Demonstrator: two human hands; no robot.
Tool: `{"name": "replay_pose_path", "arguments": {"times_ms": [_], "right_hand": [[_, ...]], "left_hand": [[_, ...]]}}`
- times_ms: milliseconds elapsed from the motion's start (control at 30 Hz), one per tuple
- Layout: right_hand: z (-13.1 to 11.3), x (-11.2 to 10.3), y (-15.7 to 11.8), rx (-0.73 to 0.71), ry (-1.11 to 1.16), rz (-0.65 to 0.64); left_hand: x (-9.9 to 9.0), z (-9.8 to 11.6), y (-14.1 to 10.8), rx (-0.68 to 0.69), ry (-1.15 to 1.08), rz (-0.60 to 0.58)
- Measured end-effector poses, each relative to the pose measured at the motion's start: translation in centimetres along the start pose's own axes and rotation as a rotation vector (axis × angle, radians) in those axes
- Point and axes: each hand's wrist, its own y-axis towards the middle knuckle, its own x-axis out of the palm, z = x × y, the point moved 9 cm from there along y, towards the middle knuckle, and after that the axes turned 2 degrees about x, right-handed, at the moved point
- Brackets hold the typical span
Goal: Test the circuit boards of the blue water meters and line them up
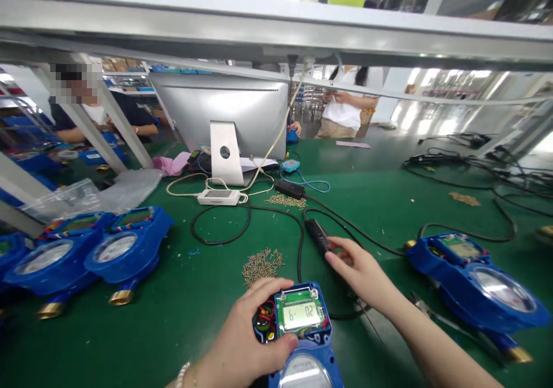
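Note:
My left hand [246, 333] is closed on a blue water meter [305, 350], thumb across its front and fingers at its upper edge. The meter's electronics box is uncovered, showing a green circuit board, a lit display and coloured wires. To the right, my right hand [356, 267] has thumb and fingers around a black corded electric screwdriver [318, 235] lying slantwise over the table. A thin shaft sticks out below that hand. Just beyond the held meter is a pile of small brass-coloured screws [262, 266].
More blue meters stand at left [125, 247] and right [475, 278], the right one beside pliers [432, 313]. Behind are a monitor [228, 117], a white power box [220, 196], cables and more screws [287, 200]. A shelf [276, 25] crosses overhead. Other people are beyond the table.

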Motion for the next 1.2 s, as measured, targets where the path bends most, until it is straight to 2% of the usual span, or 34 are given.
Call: {"name": "replay_pose_path", "arguments": {"times_ms": [67,133,267,367,467,600,667,733,833,933,1000,1200], "right_hand": [[0.5,-0.7,2.0,0.034,-0.099,0.129],[1.1,-0.1,3.3,0.071,-0.152,0.174],[1.9,1.0,4.4,0.123,-0.096,0.157],[1.5,-0.4,4.2,0.154,0.082,0.096],[-1.2,-4.0,3.6,0.12,0.375,0.097],[-7.0,-9.6,2.5,-0.099,0.765,0.311],[-9.3,-10.8,1.8,-0.255,0.915,0.449],[-10.6,-10.2,1.1,-0.41,1.03,0.561],[-11.2,-6.9,1.2,-0.546,1.094,0.59],[-10.6,-3.2,2.5,-0.562,1.099,0.529],[-10.0,-1.6,3.4,-0.558,1.098,0.497],[-8.9,-0.3,4.5,-0.55,1.063,0.474]], "left_hand": [[0.3,0.1,-0.3,0.01,-0.03,-0.026],[0.4,0.2,-0.6,0.02,-0.056,-0.041],[0.3,0.5,-0.8,0.064,-0.098,-0.026],[0.1,0.4,-0.8,0.081,-0.131,-0.001],[0.1,0.5,-0.7,0.082,-0.169,0.001],[0.0,0.7,-0.6,0.102,-0.197,0.008],[0.1,0.6,-0.5,0.109,-0.197,0.004],[0.2,0.3,-0.5,0.109,-0.191,-0.005],[0.5,-0.2,-0.4,0.112,-0.191,-0.02],[0.5,-0.4,-0.4,0.115,-0.199,-0.025],[0.5,-0.4,-0.2,0.109,-0.206,-0.029],[0.4,-0.4,0.0,0.11,-0.23,-0.025]]}}
